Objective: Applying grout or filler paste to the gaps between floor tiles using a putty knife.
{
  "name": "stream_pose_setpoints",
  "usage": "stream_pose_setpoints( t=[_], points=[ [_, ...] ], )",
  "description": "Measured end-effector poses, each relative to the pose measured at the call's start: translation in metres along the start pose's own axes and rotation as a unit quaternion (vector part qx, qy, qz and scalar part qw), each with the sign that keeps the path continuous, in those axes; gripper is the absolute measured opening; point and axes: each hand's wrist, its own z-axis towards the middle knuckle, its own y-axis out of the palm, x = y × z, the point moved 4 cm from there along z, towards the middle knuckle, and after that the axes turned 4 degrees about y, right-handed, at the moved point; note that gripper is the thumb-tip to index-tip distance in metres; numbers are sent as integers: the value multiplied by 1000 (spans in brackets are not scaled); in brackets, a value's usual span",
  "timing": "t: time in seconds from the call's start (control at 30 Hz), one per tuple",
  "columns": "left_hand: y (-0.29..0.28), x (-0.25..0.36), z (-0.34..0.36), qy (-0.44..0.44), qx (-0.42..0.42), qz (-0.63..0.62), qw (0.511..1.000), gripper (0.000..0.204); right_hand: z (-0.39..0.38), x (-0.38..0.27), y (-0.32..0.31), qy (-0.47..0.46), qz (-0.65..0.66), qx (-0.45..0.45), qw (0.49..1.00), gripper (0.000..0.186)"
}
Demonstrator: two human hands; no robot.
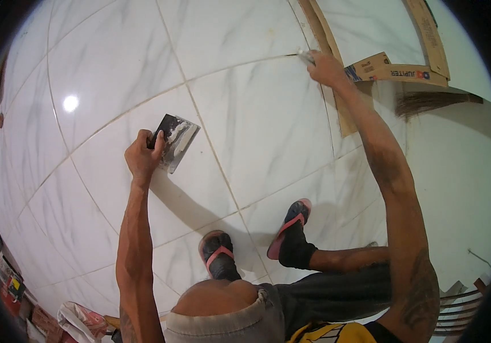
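Observation:
My left hand (142,155) grips a black rectangular grout float (172,137), held above the marbled white tiles (257,108). Pale, wet-looking grout is smeared across the float's face. Farther off to the right, my right hand (326,70) is closed and reaches down to a tile joint (282,56) beside a cardboard strip. A small pale tip shows at its fingers, but what it belongs to is hidden. Part of the joint just left of these fingers looks dark, while other joints look filled with a light beige.
Long cardboard strips (426,37) lie at the upper right, with a stick broom (437,103) below them. My feet in pink flip-flops (291,226) stand on the tiles. Bags and boxes (80,321) crowd the lower left; a slatted wooden chair (460,308) is at the lower right.

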Motion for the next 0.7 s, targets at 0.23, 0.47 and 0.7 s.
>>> stream_pose_setpoints(
  t=[0.23, 0.47, 0.7],
  points=[
    [-1, 2, 1, -29, -5, -14, 999, 31, 36, -79, 21, 69, 55, -34, 996, 37],
    [-1, -6, -7, -27, -15, -1, 1000, 30, 12, -252, 6, 12, 304, -157, 939, 32],
    [-1, -9, -6, -27, -7, -8, 1000, 31, -23, -122, -5, 146, 607, -173, 762, 41]
  ],
)
